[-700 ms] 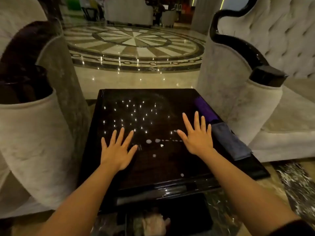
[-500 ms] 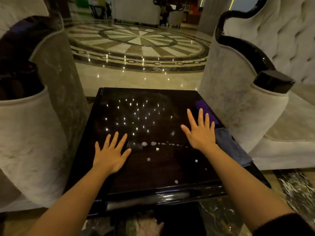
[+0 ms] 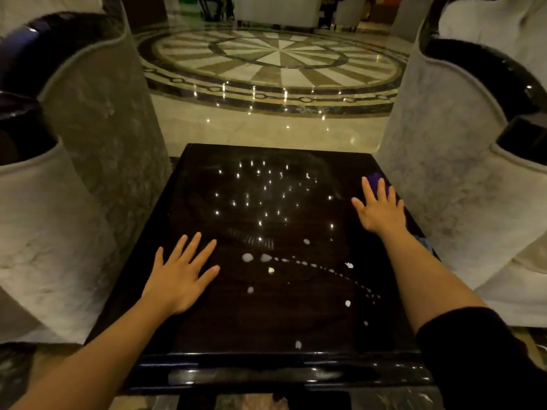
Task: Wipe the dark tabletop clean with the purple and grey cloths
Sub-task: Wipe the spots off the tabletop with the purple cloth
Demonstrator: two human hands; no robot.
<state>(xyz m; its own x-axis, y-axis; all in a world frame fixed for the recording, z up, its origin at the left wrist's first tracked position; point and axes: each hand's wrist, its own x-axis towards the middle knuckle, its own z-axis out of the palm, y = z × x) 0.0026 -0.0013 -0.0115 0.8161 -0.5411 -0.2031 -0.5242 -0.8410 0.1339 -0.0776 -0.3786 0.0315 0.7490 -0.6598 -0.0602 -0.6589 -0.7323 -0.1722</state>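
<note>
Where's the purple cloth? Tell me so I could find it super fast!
Find the shiny dark tabletop between the two pale armchairs. Go to its far right edge, where the right hand lies spread open. The purple cloth peeks out past the fingertips, the only bright purple thing there.

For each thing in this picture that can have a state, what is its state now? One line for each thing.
Tabletop: dirty, white spots and droplets across its near half.
Purple cloth: lying at the table's right edge, mostly hidden behind the right hand, not gripped.
Grey cloth: only a sliver shows beside the right forearm; state unclear.
Left hand: open, fingers spread, empty.
Right hand: open, fingers spread, over the purple cloth.
</note>
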